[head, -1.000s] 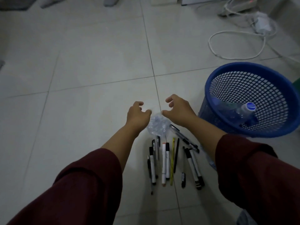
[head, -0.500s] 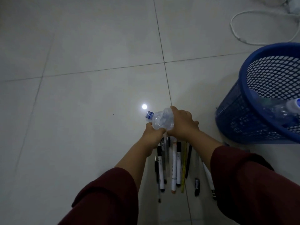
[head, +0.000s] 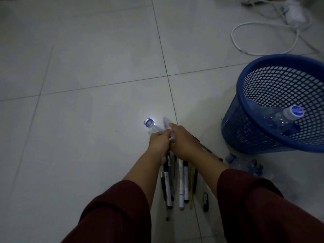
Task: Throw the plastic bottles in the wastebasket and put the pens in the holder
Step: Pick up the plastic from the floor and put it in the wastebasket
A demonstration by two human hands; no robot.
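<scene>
A crumpled clear plastic bottle (head: pixel 152 126) with a blue cap is held above the tiled floor, cap pointing up-left. My left hand (head: pixel 158 143) and my right hand (head: pixel 182 142) both grip its body, pressed together. Below my wrists, several pens and markers (head: pixel 181 183) lie side by side on the floor. At the right stands a blue mesh wastebasket (head: pixel 245 130) with a clear bottle (head: pixel 284 118) inside. Another clear bottle (head: pixel 243 164) lies on the floor at the basket's base. No pen holder is in view.
A white cable (head: pixel 263 37) loops across the floor at the far right, leading to a white plug block (head: pixel 294 12). Pale floor tiles stretch to the left and ahead. A small black pen cap (head: pixel 206 201) lies right of the pens.
My hands closed on the crumpled bottle and lifted it off the floor. They have since twisted it tighter, and the view has tilted so the basket and cable show more.
</scene>
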